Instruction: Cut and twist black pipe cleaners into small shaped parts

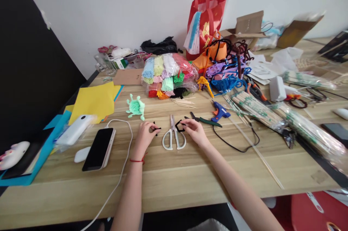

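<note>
Flanking the white-handled scissors (174,137) on the worktop (190,173), each hand pinches black pipe cleaner. Left hand (145,133) largely hides its short piece (157,128); right hand (193,130) holds a bent loop (179,125).

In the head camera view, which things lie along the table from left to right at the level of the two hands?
Phone → left hand with a black piece → white-handled scissors → right hand with a black loop → green-handled pliers → blue glue gun.

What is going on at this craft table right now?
A person sits at a wooden table with each of their hands pinching a short black pipe-cleaner piece: left hand, right hand. White-handled scissors lie between them. A green pipe-cleaner figure, a phone and a blue glue gun lie nearby.
</note>
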Available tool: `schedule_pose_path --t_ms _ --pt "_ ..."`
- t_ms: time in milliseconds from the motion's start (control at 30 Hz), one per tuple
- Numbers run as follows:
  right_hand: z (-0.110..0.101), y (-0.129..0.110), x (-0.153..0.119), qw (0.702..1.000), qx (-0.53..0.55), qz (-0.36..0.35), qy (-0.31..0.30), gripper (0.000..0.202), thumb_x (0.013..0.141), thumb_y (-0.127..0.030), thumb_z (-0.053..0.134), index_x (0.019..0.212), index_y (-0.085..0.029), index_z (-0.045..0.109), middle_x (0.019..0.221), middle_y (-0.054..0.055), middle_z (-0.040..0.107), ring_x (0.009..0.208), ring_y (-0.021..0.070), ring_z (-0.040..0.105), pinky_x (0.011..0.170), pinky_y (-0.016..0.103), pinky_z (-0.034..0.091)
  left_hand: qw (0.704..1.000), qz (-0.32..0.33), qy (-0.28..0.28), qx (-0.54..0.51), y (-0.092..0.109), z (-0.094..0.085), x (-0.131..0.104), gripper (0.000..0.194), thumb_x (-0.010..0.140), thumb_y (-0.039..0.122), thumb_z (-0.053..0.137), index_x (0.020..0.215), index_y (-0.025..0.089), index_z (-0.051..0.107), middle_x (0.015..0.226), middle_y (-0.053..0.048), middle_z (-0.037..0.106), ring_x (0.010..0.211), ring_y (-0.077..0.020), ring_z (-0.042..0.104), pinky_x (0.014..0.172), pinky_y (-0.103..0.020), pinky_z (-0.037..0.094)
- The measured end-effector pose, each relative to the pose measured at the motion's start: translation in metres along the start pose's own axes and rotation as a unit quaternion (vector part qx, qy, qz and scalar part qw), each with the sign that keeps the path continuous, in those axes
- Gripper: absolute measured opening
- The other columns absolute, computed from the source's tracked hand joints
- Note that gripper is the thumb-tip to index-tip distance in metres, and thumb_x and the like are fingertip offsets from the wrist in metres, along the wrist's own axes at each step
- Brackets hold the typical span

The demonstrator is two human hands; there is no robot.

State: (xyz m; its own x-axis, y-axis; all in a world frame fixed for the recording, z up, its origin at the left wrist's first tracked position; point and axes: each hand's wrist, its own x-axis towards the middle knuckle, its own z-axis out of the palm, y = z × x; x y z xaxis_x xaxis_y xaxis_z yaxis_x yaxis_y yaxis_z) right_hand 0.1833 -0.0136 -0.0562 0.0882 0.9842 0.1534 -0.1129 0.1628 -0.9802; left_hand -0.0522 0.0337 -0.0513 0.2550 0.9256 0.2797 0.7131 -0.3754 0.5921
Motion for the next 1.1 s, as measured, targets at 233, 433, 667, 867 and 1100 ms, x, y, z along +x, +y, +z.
schedule_pose_path --t_ms 233,433,667,867,1100 --pt "0.003 0.001 0.000 1.000 0.013 0.018 -0.003 0.022 0.071 -0.029 0.065 0.091 -0.021 0.068 0.098 0.006 0.069 0.094 0.0206 0.064 0.089 0.039 0.048 0.992 0.015 0.009 -0.126 0.024 0.004 0.003 0.009 0.079 0.028 0.060 0.078 0.020 0.062 0.080 -0.003 0.061 0.081 -0.0188 0.053 0.078 -0.031 0.042" --pt "0.008 -0.003 -0.003 1.000 0.014 0.017 -0.007 0.028 0.068 -0.032 0.070 0.093 -0.020 0.066 0.095 0.007 0.070 0.089 0.0206 0.065 0.084 0.038 0.051 0.922 -0.038 -0.091 -0.375 0.065 0.016 -0.007 0.018 0.083 0.037 0.055 0.087 0.019 0.057 0.076 -0.002 0.063 0.076 -0.0155 0.060 0.074 -0.027 0.047" --pt "0.010 -0.005 -0.005 1.000 0.015 0.015 -0.002 0.029 0.064 -0.034 0.074 0.087 -0.019 0.064 0.085 0.006 0.069 0.078 0.0170 0.065 0.077 0.033 0.053 0.875 -0.049 -0.112 -0.469 0.077 0.025 -0.010 0.018 0.085 0.032 0.053 0.096 0.019 0.047 0.080 -0.005 0.068 0.074 -0.0150 0.065 0.073 -0.028 0.050" --pt "0.012 -0.004 -0.005 0.999 0.026 0.031 0.011 0.034 0.061 -0.037 0.077 0.085 -0.019 0.061 0.083 0.005 0.068 0.078 0.0167 0.065 0.075 0.032 0.055 0.878 -0.075 -0.064 -0.468 0.072 0.029 -0.009 0.027 0.081 0.032 0.059 0.101 0.020 0.046 0.088 -0.006 0.069 0.085 -0.0179 0.067 0.080 -0.032 0.051" --pt "0.012 -0.006 -0.006 0.997 0.049 0.055 -0.004 0.029 0.063 -0.040 0.075 0.080 -0.019 0.066 0.083 0.005 0.070 0.079 0.0197 0.066 0.080 0.036 0.053 0.904 -0.042 -0.019 -0.424 0.071 0.031 -0.008 0.016 0.075 0.032 0.065 0.078 0.016 0.062 0.087 -0.007 0.068 0.086 -0.0193 0.064 0.081 -0.034 0.049"
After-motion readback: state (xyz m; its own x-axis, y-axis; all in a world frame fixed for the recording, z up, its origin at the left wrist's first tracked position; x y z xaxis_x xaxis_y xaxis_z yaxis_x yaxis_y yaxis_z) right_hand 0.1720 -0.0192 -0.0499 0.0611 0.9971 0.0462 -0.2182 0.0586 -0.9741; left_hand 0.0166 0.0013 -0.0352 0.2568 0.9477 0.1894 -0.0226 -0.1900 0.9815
